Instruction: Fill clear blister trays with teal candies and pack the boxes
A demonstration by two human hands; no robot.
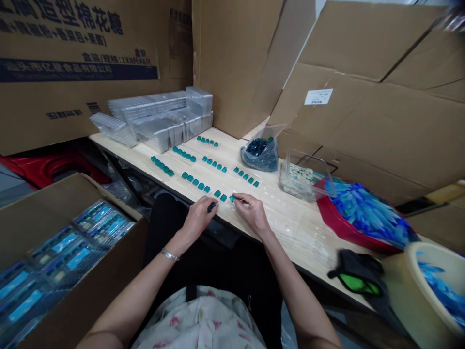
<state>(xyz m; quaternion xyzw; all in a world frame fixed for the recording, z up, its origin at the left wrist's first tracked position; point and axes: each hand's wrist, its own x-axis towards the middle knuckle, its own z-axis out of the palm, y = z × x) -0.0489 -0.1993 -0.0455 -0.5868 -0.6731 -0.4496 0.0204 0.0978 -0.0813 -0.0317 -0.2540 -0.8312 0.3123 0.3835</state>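
My right hand [253,212] pinches a small teal block [232,198] with thumb and fingertips, just above the near edge of the table. Close to its left, my left hand [198,215] is curled around a few dark blocks [211,207], partly hidden by the fingers. Two teal blocks [220,195] sit in a clear plastic tray between the hands. Farther back, more rows of teal blocks [196,182] stand in several clear trays on the table.
Stacked clear plastic trays [163,121] stand at the back left. A bag of dark blue pieces [259,152], a clear tub [300,179], a red tray of blue packets [334,218] and a cream bucket [410,286] line the right. An open carton [119,237] holds packed boxes.
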